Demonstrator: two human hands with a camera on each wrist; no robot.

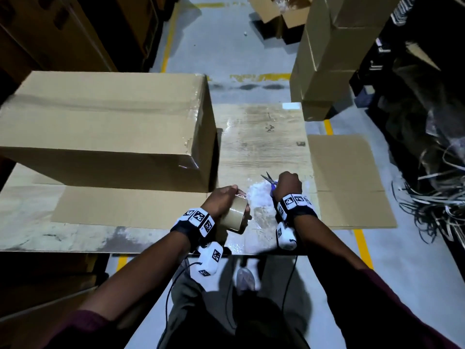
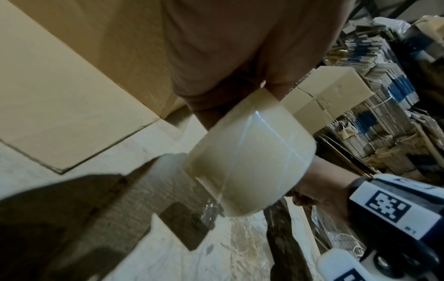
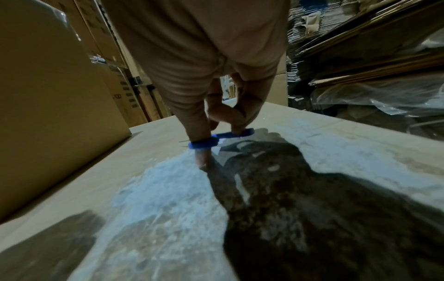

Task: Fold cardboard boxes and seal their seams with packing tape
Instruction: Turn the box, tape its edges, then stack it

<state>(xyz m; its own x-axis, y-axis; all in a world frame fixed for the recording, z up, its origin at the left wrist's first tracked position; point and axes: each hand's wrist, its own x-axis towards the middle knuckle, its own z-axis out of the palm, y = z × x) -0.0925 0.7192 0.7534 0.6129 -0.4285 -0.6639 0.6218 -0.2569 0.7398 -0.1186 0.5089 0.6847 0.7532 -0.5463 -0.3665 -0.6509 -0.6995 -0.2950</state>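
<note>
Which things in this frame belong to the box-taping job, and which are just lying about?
In use: tape roll held by left hand; blue-handled scissors in right hand; taped box; flat cardboard sheet.

Lying about: strapping scraps; open carton; stacked boxes.

The head view looks steeply down from above onto the table [image 1: 261, 137], both forearms and the taped cardboard box [image 1: 105, 127] on its left half. The left wrist view sits close behind the tape roll [image 2: 250, 161], facing the same box [image 2: 72, 95]. The right wrist view skims low over the tabletop [image 3: 168, 199], sharing the blue-handled scissors [image 3: 223, 136] with the head view.
</note>
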